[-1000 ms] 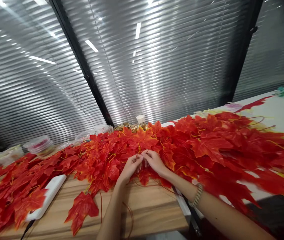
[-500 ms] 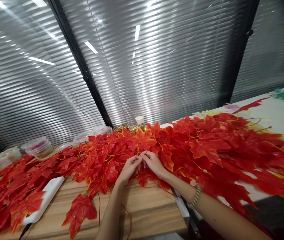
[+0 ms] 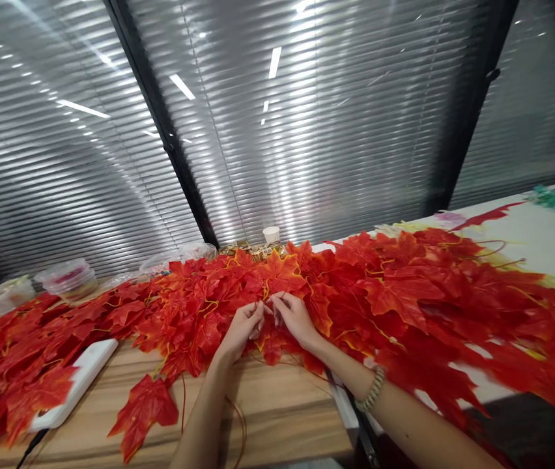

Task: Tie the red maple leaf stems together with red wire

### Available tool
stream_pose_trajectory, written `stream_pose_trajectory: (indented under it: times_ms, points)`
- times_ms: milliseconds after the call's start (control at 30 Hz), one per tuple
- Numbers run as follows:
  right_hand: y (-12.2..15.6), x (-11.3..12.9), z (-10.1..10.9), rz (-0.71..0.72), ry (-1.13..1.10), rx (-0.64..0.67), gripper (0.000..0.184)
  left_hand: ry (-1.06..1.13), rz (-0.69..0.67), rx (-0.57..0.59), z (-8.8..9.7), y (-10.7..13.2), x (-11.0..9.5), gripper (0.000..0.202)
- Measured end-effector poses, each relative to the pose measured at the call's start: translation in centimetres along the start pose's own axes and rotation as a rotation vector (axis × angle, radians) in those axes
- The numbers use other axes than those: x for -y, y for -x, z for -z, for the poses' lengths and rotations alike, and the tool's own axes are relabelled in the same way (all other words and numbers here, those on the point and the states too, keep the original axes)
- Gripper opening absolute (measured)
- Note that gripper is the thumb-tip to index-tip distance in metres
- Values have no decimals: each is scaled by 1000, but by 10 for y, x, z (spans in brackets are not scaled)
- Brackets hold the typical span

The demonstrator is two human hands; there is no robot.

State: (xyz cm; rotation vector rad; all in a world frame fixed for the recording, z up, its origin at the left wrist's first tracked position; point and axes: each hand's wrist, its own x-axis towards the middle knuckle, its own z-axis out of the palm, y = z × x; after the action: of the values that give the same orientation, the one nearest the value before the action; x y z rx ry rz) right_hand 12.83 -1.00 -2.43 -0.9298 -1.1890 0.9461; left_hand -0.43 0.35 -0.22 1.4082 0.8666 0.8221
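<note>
A long heap of red artificial maple leaves [image 3: 238, 280] with yellow stems surrounds both hands. My left hand [image 3: 247, 326] is closed, thumb and fingers pinching at the near edge of the heap. Beside it my right hand [image 3: 293, 317] is bent inward, its fingertips pinched close to the left ones. A thin reddish-brown cord [image 3: 239, 423] loops on the table under my left forearm. Short bits of it show at the fingertips of both hands. The exact grip is partly hidden by the fingers.
A white power strip [image 3: 85, 374] lies on the wood-grain table [image 3: 282, 417] at left, partly under leaves. Clear plastic tubs [image 3: 69, 279] and a paper cup [image 3: 271, 234] stand behind the heap. A white table [image 3: 551, 234] adjoins at right; blinds [image 3: 346, 130] rise behind.
My hands have moved slightly apart, the left one shifting left and both fingertips separating a little. The view has shifted slightly. The leaves look unchanged.
</note>
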Motion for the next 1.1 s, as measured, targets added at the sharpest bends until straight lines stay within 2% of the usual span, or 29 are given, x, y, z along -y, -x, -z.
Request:
stream_pose_trajectory:
  times_ms: [300,533,967,1100]
  points:
    - [0,6,-2,-21,-137,-16,35,101,3,-13,1,-1,0,51]
    - [1,7,-5,-45,-252,16,37,160,-32,-22,0,-1,-2,37]
    - [2,4,-5,20,-167,9,29,138,-86,-13,-2,-1,-1,33]
    - [1,1,-5,13,-127,5,31,119,-95,69,-4,0,0,31]
